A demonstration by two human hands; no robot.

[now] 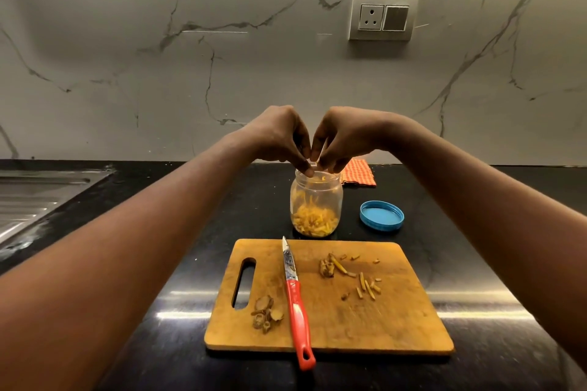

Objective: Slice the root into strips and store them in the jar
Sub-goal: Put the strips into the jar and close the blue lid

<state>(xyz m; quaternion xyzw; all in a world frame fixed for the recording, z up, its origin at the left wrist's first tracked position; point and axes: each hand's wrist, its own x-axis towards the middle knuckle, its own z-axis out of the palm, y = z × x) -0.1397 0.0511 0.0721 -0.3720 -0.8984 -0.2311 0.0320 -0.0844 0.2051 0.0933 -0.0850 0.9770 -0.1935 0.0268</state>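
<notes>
I am watching both hands hovering together right over the mouth of the jar [316,200], which is standing upright on the black counter [260,209] just behind the cutting board [397,320]. The left hand [279,136] and the right hand [343,140] are pointing their fingers downward, each bunching its fingertips tightly. The two sets of tips are meeting at the rim, and a pale sliver is showing between them (I cannot tell which hand, if either, is pinching it). Orange-yellow strips [314,220] are filling the lower part of the jar, with a few clinging higher up the wall. The blue lid [381,215] is lying rim up on the counter to the right of the jar, apart from it. On the board, the red-handled knife [297,301] is lying with its tip toward the jar and its handle end overhanging the near edge. Loose strips [365,287] are lying scattered right of the blade, and root pieces [265,314] are sitting left of the handle. A checked cloth [359,173] is peeking out behind the right hand.
</notes>
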